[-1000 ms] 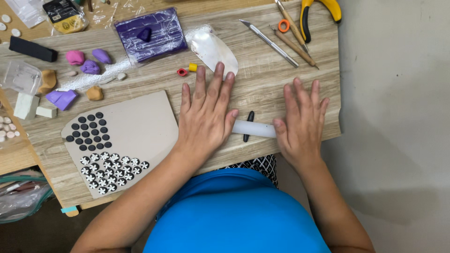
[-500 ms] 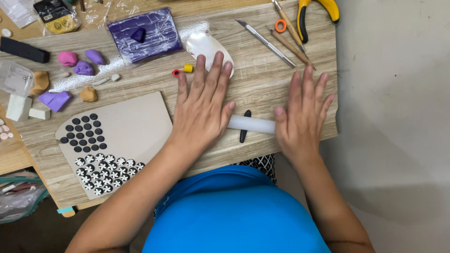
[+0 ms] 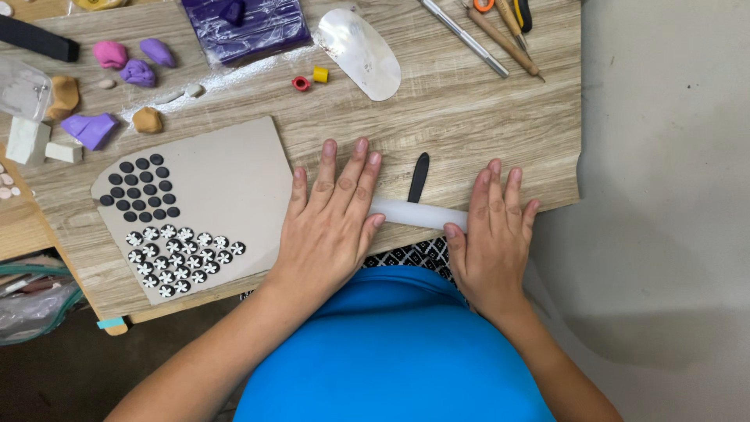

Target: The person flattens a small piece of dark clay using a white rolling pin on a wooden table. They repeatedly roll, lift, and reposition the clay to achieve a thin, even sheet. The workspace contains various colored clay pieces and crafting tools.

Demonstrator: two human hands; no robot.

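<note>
Near the front edge of the tabletop [image 3: 484,101], two hands lay flat on one translucent white roller [image 3: 416,213]. The left hand [image 3: 328,227] pressed its left end and the right hand [image 3: 494,234] its right end, the fingers of both stretched out straight and slightly spread (pressing, not gripping). One black blade-like tool [image 3: 419,177] lay just behind the roller, between the hands.

Beside the left hand sat one grey sheet [image 3: 226,184], bearing a cluster of plain black dots [image 3: 141,187] toward its back left corner and a cluster of black dots with white flower marks [image 3: 183,256] toward its front edge; both clusters were too dense to count surely.

Toward the back edge lay one purple block in clear wrap [image 3: 246,27], one oval shiny scraper [image 3: 361,51], one red ring [image 3: 301,83] and one yellow bead [image 3: 320,74]. At the back left lay one pink lump [image 3: 109,55] and two purple lumps [image 3: 148,62]. At the back right lay three long tools [image 3: 484,31].
</note>
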